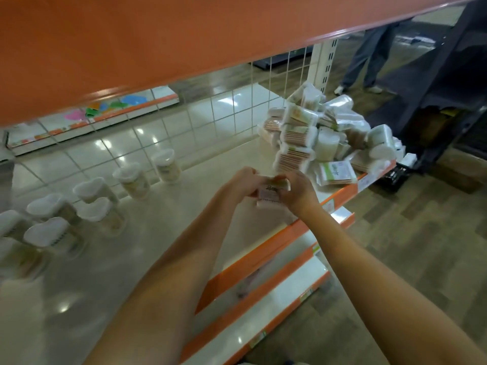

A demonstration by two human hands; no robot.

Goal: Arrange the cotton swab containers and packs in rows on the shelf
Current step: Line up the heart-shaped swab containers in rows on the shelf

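Both my hands hold one small cotton swab pack point(268, 193) above the cream shelf point(163, 233), near its front edge. My left hand point(243, 181) grips the pack's left side and my right hand point(299, 191) grips its right side. A loose heap of swab packs and round containers point(324, 133) lies at the shelf's right end. Several clear heart-shaped swab containers with white lids point(97, 206) stand in two rows on the left part of the shelf, and two more point(167, 164) stand further right along the back.
An orange shelf point(184, 35) overhangs close above. A white wire grid point(210, 114) backs the shelf. Lower shelves with orange edges point(276, 283) step out below. A person's legs point(369, 54) stand at the far right beside a dark cart point(448, 101).
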